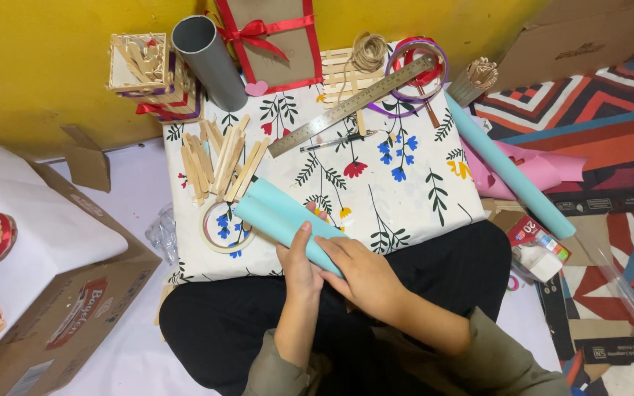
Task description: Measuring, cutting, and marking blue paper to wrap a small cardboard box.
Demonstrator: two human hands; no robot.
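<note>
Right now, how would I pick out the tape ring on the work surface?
Find the floral cloth over the low table. At its near left edge, beside the wooden sticks, lies the tape ring: flat, pale and see-through, unlike the red-and-purple hoops at the far side.

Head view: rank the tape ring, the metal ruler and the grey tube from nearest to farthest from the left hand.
1. Tape ring, just left of the left hand, by the teal roll's end.
2. Metal ruler, up the floral cloth, lying diagonally.
3. Grey tube, at the far edge against the yellow wall.
</note>
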